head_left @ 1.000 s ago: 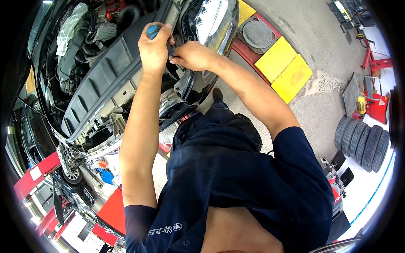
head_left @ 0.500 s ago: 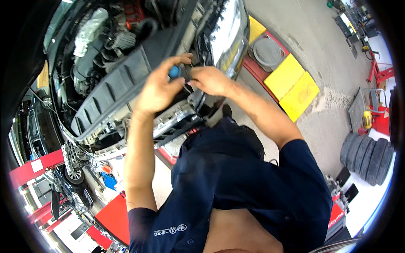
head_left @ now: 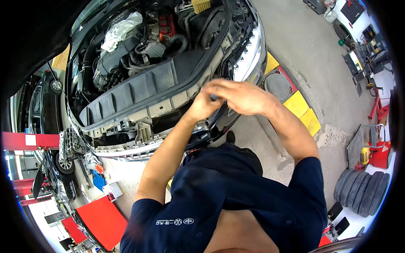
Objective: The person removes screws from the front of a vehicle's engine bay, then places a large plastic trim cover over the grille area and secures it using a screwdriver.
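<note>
In front of the car's headlight (head_left: 249,57), my two hands meet over the front corner of the opened car. My left hand (head_left: 201,106) is closed around a small dark bluish thing (head_left: 214,97); only part of it shows between the hands, and its kind is unclear. My right hand (head_left: 247,98) reaches across from the right, its fingers bent over the left fingertips and blurred. Whether the right fingers grip the thing is hidden. Just behind the hands runs the car's pale front crossmember (head_left: 168,104), uncovered, with no bumper skin over it.
The engine bay (head_left: 139,55) lies open, with crumpled white plastic (head_left: 122,31) on the engine. A black ribbed cover (head_left: 130,90) spans its front. Yellow ramp plates (head_left: 297,105) are on the floor at right, beyond them stacked tires (head_left: 360,192). A red-topped cart (head_left: 101,221) stands lower left.
Both hands have shifted right and slightly down in the picture, and the right now covers the left fingertips. The blue round thing in the left hand is now mostly hidden. The view has turned.
</note>
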`<action>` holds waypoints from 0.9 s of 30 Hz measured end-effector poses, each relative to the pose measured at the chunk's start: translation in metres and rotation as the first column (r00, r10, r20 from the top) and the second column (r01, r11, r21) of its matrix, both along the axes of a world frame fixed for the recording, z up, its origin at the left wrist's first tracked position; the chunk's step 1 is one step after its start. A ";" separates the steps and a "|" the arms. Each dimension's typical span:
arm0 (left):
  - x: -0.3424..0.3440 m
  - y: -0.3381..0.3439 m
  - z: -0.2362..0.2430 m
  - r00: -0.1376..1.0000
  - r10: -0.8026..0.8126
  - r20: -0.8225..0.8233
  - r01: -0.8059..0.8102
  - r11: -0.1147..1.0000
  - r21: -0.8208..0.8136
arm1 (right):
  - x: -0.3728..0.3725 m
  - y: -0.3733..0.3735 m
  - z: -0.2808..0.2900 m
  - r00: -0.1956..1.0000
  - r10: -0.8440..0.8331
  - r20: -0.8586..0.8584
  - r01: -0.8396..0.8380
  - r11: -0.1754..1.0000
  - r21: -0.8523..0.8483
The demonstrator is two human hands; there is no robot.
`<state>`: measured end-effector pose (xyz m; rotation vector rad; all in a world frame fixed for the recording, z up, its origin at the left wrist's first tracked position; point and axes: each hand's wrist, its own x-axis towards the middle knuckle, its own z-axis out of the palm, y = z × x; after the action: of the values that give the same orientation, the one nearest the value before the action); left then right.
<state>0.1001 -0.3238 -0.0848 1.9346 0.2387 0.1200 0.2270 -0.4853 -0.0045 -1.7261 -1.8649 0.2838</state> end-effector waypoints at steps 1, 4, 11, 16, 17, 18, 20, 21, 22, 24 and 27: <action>-0.009 -0.005 -0.003 0.999 0.026 -0.048 -0.028 0.998 -0.049 | -0.003 0.003 0.007 0.997 0.070 0.026 -0.069 0.996 -0.051; -0.012 0.000 -0.034 0.991 0.019 0.133 -0.052 0.968 0.245 | -0.014 0.015 0.027 0.956 0.022 0.294 0.012 0.994 -0.113; -0.019 -0.002 -0.051 0.988 0.129 0.080 -0.144 0.963 0.227 | -0.035 0.041 0.051 0.790 -0.193 0.582 0.316 0.941 -0.117; -0.012 -0.002 -0.034 0.946 0.145 -0.290 0.013 0.876 0.483 | -0.019 0.042 0.051 0.811 -0.009 0.585 0.172 0.959 -0.225; -0.016 0.002 -0.046 0.945 0.150 -0.292 0.019 0.864 0.504 | -0.026 0.051 0.061 0.801 -0.016 0.598 0.248 0.918 -0.308; -0.019 0.003 -0.053 0.945 0.146 -0.291 0.030 0.851 0.524 | -0.031 0.054 0.068 0.789 -0.027 0.614 0.330 0.862 -0.385; -0.017 -0.001 -0.062 0.964 0.141 -0.228 0.012 0.828 0.561 | -0.024 0.049 0.056 0.832 -0.076 0.550 0.231 0.948 -0.219; -0.016 -0.002 -0.066 0.966 0.120 -0.230 0.034 0.820 0.571 | -0.016 0.046 0.043 0.853 -0.045 0.520 0.104 0.991 -0.084; -0.012 -0.002 -0.069 0.968 0.099 -0.232 0.056 0.811 0.582 | -0.010 0.044 0.035 0.868 -0.007 0.497 -0.024 0.998 0.056; -0.011 0.001 -0.072 0.964 0.075 -0.255 0.097 0.794 0.601 | -0.011 0.051 0.035 0.808 0.009 0.589 0.103 0.982 -0.156; -0.012 -0.003 -0.066 0.962 0.112 -0.249 0.050 0.823 0.566 | -0.023 0.054 0.045 0.790 -0.111 0.604 0.328 0.907 -0.263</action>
<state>0.0885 -0.3270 -0.1511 2.5513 0.4602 -0.0679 0.2038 -0.4317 0.0405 -2.4843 -2.0738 -0.0155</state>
